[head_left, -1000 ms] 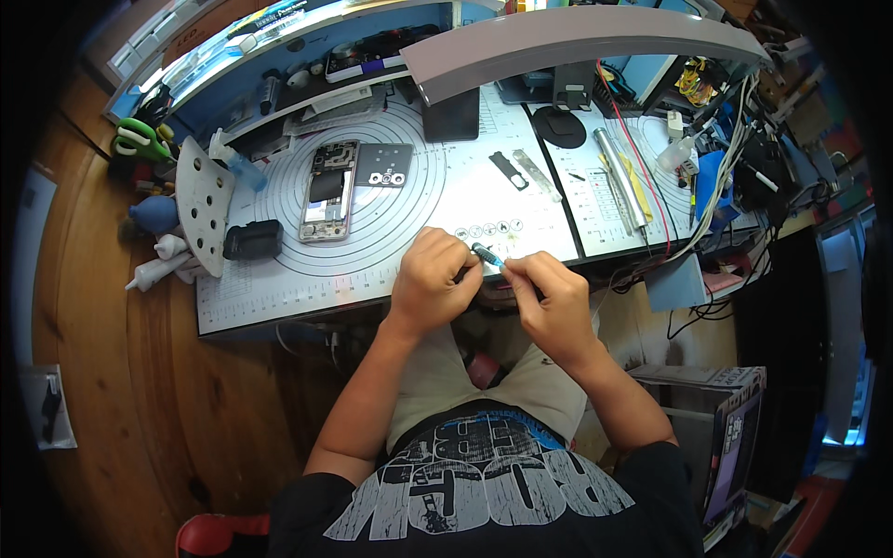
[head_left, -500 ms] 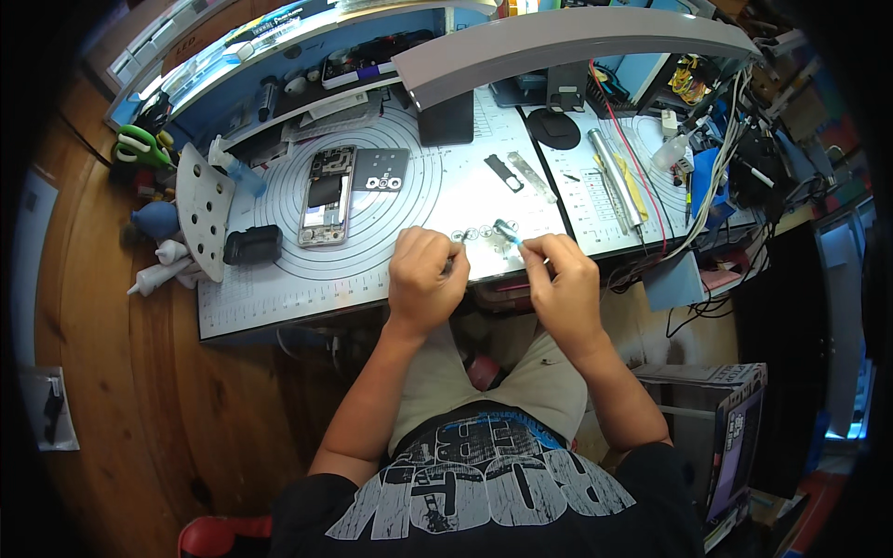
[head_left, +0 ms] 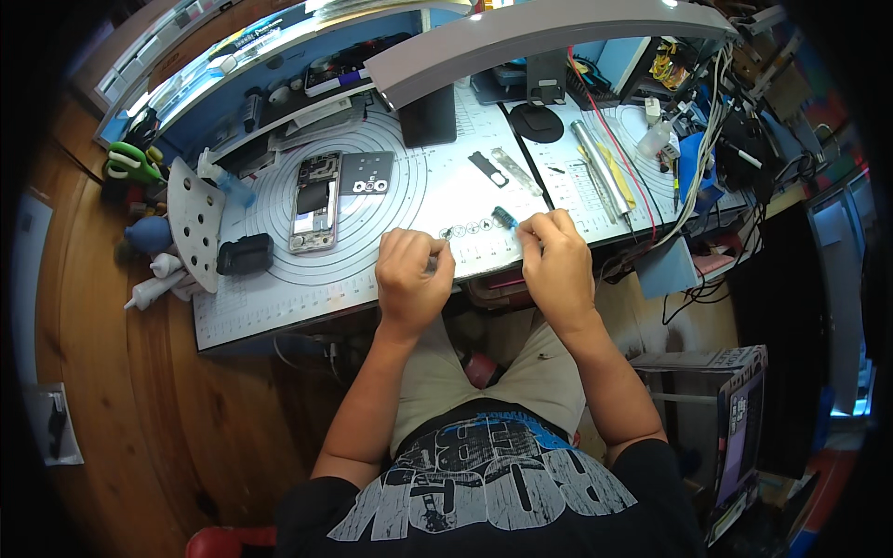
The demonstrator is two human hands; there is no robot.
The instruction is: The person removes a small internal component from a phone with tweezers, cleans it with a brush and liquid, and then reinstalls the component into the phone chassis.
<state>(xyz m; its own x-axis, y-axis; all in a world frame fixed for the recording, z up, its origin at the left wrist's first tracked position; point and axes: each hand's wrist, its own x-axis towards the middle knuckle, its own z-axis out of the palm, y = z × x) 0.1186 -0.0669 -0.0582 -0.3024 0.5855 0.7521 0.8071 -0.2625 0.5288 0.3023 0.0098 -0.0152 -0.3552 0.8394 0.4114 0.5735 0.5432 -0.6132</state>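
My left hand (head_left: pixel 414 277) is closed in a pinch over the front edge of the work mat. At its fingertips is a tiny dark thing, too small to name. My right hand (head_left: pixel 558 268) pinches a small dark piece with a light-blue strip (head_left: pixel 504 218), held at the mat's surface beside a row of printed circles. To the left lies an opened phone (head_left: pixel 314 200) with its inner parts showing. A dark panel with two round camera rings (head_left: pixel 366 171) touches its right side. Farther from my hands are a black cover piece (head_left: pixel 487 169) and a translucent strip (head_left: pixel 517 171).
A grey lamp bar (head_left: pixel 549 42) arches over the back of the white mat (head_left: pixel 409 214). A black case (head_left: pixel 246 254) and a white holder with holes (head_left: pixel 193 223) stand at the left. A silver tube (head_left: pixel 600 169), red wire and cables lie at the right.
The view has shifted slightly, so the bench sits a little further left in the picture. Both hands stay pinched, and the dark piece remains at my right fingertips.
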